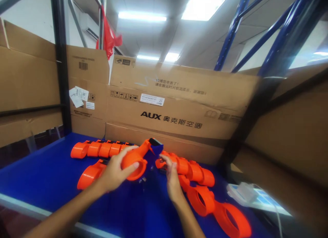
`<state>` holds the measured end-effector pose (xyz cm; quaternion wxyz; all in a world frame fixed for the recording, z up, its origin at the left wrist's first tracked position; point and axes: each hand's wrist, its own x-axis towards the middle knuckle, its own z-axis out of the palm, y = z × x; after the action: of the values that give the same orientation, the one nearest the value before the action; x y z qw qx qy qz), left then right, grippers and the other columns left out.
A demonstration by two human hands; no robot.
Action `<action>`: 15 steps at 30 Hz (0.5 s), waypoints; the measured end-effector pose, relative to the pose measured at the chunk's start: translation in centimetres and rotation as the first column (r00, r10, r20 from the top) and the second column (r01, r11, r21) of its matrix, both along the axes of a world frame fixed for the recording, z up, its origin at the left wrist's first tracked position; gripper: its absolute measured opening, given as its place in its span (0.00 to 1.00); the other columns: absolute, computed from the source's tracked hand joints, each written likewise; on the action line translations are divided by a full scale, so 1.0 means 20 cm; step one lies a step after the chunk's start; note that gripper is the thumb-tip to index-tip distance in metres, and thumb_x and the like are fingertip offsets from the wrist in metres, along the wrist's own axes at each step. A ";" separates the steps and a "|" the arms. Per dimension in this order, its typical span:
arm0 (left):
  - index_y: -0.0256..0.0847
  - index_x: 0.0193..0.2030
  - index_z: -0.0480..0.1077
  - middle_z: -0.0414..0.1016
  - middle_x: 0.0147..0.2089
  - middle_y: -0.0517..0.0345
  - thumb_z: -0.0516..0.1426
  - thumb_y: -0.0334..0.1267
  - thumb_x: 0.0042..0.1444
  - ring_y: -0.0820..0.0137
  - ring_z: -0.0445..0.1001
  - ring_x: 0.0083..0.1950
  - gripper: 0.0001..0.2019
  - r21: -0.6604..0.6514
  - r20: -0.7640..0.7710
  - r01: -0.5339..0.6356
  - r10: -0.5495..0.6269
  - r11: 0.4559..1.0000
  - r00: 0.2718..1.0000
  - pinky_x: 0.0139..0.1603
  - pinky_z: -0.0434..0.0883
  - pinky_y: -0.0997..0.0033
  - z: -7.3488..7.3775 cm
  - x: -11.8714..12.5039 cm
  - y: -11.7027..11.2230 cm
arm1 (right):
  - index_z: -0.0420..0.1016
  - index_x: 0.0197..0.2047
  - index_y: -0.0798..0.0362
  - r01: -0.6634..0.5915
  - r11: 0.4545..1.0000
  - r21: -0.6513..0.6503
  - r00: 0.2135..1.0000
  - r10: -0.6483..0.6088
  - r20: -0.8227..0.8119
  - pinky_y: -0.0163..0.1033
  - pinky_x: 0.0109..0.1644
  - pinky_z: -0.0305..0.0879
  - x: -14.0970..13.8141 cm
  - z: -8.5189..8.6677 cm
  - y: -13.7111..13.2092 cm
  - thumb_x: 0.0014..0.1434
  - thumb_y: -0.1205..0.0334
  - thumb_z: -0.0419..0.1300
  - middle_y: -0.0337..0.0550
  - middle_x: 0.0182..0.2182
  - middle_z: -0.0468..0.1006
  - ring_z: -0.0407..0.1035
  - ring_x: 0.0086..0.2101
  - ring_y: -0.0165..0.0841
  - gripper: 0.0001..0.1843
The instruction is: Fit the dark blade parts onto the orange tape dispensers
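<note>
My left hand (116, 171) is wrapped round an orange plastic ring-shaped part (133, 163) with a long neck, lifted just above the blue table (46, 176). A dark blue piece (155, 150) sits at the neck's upper end. My right hand (172, 175) is beside it with its fingers curled near that blue piece and near an orange part behind; what it grips is hidden. More orange ring parts lie around: a row (99, 149) at the back left, one (88, 176) under my left wrist, and several (205, 193) at the right.
Brown cardboard boxes (179, 105) wall in the table's back and sides. A black rack post (61, 60) stands at the left and blue rack beams (276, 36) at the upper right. A white device with a cable (243, 193) lies at the table's right edge.
</note>
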<state>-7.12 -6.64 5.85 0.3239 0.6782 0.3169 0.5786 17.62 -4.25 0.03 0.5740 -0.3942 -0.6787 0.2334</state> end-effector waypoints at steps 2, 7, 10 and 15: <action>0.46 0.55 0.75 0.77 0.56 0.50 0.68 0.38 0.46 0.51 0.73 0.57 0.27 -0.015 0.005 -0.094 0.094 0.995 0.996 0.63 0.63 0.56 0.04 -0.19 -0.01 | 0.72 0.56 0.44 0.034 0.999 -0.001 0.999 -0.034 -0.006 0.49 0.63 0.60 0.01 0.02 0.00 0.70 0.42 0.27 0.43 0.55 0.74 0.65 0.58 0.40 0.37; 0.49 0.57 0.71 0.77 0.55 0.65 0.64 0.47 0.51 0.51 0.72 0.57 0.25 0.040 -0.367 -0.293 0.287 0.955 0.885 0.64 0.60 0.46 0.11 -0.75 -0.07 | 0.77 0.48 0.46 0.056 0.995 0.077 0.998 -0.056 -0.005 0.49 0.63 0.57 0.00 0.05 -0.01 0.71 0.43 0.28 0.44 0.48 0.77 0.66 0.54 0.40 0.37; 0.52 0.58 0.69 0.75 0.55 0.74 0.57 0.51 0.58 0.55 0.71 0.58 0.22 0.110 -0.632 -0.340 0.330 0.934 0.702 0.63 0.58 0.45 0.09 -1.05 -0.13 | 0.78 0.44 0.47 0.067 0.992 0.102 0.998 -0.068 0.002 0.48 0.62 0.57 -0.03 0.08 -0.01 0.71 0.42 0.29 0.45 0.46 0.77 0.67 0.53 0.41 0.38; 0.58 0.51 0.74 0.78 0.51 0.80 0.55 0.55 0.60 0.57 0.72 0.56 0.16 0.064 -0.692 -0.441 0.358 0.895 0.627 0.64 0.58 0.48 -0.05 -1.23 -0.19 | 0.79 0.41 0.48 0.106 0.985 0.136 0.994 -0.110 0.023 0.47 0.58 0.60 -0.03 0.12 -0.02 0.71 0.42 0.30 0.46 0.43 0.78 0.69 0.48 0.41 0.38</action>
<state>-31.68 -10.48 4.83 0.0835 0.7364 0.5882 0.3236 16.98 -4.59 2.41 0.6009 -0.3941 -0.6791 0.1497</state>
